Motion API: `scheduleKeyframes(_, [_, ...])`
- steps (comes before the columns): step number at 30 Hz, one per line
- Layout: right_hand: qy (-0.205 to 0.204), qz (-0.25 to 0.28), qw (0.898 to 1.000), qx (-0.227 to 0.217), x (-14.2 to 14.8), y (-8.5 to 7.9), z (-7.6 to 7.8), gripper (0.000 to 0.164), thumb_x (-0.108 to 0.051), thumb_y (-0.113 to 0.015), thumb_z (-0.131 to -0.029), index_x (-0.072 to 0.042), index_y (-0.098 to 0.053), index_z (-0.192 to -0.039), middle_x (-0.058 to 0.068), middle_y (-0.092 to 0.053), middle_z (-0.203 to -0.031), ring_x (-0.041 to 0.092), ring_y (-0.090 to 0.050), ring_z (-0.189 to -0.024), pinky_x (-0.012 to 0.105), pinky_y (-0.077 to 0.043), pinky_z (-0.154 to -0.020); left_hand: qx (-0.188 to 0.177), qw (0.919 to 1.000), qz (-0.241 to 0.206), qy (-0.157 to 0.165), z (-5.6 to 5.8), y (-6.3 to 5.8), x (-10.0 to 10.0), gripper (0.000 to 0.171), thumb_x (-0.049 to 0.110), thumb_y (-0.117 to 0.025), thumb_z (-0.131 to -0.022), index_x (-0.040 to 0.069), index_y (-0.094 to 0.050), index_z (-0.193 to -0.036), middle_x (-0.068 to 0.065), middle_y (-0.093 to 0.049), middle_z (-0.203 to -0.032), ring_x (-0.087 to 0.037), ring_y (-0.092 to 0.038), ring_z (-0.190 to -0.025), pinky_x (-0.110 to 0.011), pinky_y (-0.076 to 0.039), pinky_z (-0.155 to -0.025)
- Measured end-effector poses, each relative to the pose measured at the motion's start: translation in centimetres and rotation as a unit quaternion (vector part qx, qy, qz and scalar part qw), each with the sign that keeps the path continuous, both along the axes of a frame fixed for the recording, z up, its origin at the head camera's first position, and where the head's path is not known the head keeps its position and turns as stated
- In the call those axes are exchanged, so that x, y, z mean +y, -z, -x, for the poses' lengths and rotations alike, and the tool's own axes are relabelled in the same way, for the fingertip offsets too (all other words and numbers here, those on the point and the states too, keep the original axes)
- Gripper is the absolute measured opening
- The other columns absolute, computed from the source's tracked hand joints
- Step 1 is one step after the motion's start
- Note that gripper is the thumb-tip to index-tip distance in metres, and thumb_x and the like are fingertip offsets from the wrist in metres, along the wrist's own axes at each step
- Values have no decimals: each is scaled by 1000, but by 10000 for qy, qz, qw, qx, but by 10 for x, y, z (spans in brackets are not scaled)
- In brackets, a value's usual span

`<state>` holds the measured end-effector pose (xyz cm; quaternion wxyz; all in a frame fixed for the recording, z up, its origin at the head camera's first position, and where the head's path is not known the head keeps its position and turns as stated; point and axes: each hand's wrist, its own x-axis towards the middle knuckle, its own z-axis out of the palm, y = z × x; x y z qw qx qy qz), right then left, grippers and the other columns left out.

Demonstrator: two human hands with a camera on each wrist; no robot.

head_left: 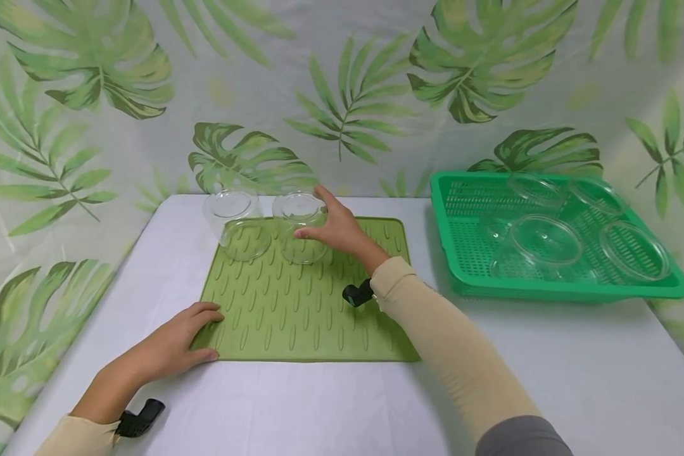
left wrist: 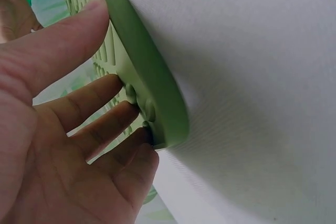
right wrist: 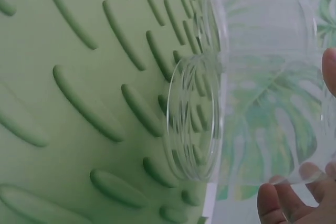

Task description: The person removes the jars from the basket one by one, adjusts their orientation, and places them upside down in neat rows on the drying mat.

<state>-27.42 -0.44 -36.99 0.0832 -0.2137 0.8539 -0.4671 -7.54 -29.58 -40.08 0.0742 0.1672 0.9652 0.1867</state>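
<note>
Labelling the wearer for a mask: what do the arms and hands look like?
Left hand and right hand: bare, no gloves. Left sleeve and right sleeve: beige. Grey fabric above the right one. Small black device at each wrist, left device and right device. No cables visible.

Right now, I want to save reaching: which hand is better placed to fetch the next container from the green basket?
Probably the right hand, once it releases its clear container: the green basket lies right of the mat, whose left edge the left hand touches.
</note>
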Motion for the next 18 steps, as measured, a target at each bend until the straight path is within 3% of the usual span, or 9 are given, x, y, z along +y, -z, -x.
scheduleKeyframes(18, [-41,408,9991,-60,-2,7,0,107,-34,-83,-81,-25,-12,-160,1,-22,-166,29,-27,-152,53,-34,-120,-22,10000,65,-34,0,0,1,58,25,-80,-83,1,-57,-131,-24,-48,-143,-49,-47,-132,-62,-44,-105])
